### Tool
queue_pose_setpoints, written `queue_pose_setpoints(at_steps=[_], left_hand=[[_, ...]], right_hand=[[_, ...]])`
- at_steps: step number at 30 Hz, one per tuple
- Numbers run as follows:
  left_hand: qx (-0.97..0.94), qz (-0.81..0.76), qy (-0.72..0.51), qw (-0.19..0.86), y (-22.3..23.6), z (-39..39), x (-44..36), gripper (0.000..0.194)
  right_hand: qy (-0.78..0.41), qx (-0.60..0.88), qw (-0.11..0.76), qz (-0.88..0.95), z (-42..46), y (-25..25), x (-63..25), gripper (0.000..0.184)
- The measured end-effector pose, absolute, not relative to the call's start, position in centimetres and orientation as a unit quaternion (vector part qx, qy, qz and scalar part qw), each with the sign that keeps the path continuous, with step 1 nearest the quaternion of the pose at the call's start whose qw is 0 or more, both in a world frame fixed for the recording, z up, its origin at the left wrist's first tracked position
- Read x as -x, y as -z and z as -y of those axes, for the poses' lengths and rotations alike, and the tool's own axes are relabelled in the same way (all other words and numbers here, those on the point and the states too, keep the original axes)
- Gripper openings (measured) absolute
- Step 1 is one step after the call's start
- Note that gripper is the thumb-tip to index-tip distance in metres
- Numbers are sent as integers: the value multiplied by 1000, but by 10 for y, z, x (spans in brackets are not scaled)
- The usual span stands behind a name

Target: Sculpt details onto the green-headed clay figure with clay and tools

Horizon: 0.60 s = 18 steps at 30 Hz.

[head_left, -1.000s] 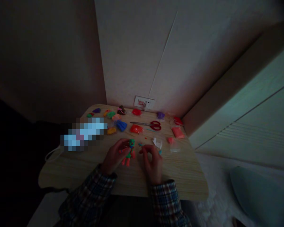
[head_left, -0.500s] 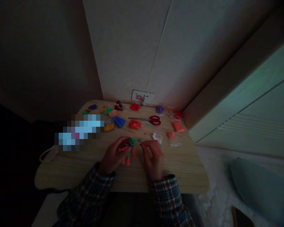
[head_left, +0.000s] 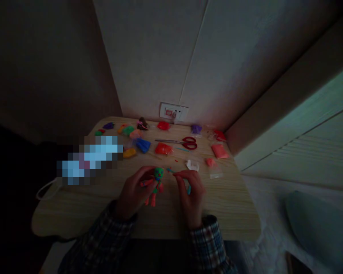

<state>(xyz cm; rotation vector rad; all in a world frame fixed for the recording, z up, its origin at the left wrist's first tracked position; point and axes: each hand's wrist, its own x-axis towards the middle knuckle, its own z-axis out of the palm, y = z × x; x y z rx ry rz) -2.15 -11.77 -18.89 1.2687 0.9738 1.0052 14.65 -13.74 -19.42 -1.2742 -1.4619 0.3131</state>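
Note:
My left hand (head_left: 135,192) is closed around a small clay figure (head_left: 158,174) with a green head and body and orange-pink arms and legs. The figure is upright, facing me, its lower legs hanging below my fingers. To its right, my right hand (head_left: 192,190) pinches a thin blue modelling tool (head_left: 189,189). The tool's tip points left towards the figure's head, with a small gap between them. Part of the tool is hidden behind my fingers. A tiny red-orange piece (head_left: 176,160) lies on the table beyond my hands.
On the wooden table (head_left: 103,213) lie red-handled scissors (head_left: 188,143), an orange clay packet (head_left: 163,148), blue clay (head_left: 143,145), a white piece (head_left: 192,164) and a pink packet (head_left: 219,151). A blurred-out bright object (head_left: 88,160) is at left. A wall socket (head_left: 173,112) sits behind.
My right hand has shifted slightly right and down, and more of the blue tool shows beneath it. The figure in my left hand is a little lower. The camera view has tilted slightly.

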Motion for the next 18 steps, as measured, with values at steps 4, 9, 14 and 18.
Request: queue_pose_setpoints(at_steps=[4, 9, 14, 18], left_hand=[[-538, -420, -420, 598, 185, 119, 21, 30], [-546, -448, -428, 564, 184, 120, 21, 27], [-535, -469, -409, 571, 183, 122, 21, 28], [-545, -486, -390, 561, 184, 122, 21, 27]], right_hand=[[-182, 544, 582, 577, 134, 195, -146, 9], [-272, 532, 601, 530, 128, 195, -141, 7], [-360, 517, 607, 485, 126, 186, -135, 8], [-396, 499, 600, 484, 126, 179, -135, 7]])
